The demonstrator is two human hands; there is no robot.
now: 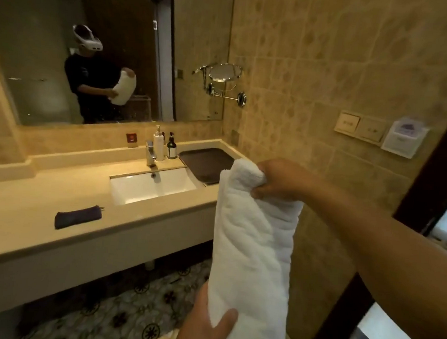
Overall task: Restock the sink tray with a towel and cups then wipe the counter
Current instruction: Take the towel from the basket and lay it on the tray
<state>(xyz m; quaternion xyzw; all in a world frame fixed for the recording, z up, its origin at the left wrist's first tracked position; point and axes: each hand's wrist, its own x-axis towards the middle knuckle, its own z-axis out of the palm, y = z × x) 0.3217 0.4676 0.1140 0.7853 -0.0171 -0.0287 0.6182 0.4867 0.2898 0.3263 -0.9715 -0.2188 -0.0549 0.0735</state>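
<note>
A rolled white towel [252,240] hangs upright in front of me, to the right of the counter. My right hand [277,178] grips its top end and my left hand [206,324] holds its bottom end from below. The dark brown tray [204,162] lies on the beige counter [42,209] just right of the white sink basin [152,185], and nothing is visible on the part that shows. The towel's top covers the tray's near right corner. A folded dark cloth [79,216] lies on the counter left of the sink. No cups are in view.
A chrome faucet [150,155], a white pump bottle [158,143] and a dark pump bottle [171,147] stand behind the sink. A wall mirror reflects a person holding the towel. A swing-arm mirror [225,75], switches [360,126] and a dark door frame [427,183] are on the right.
</note>
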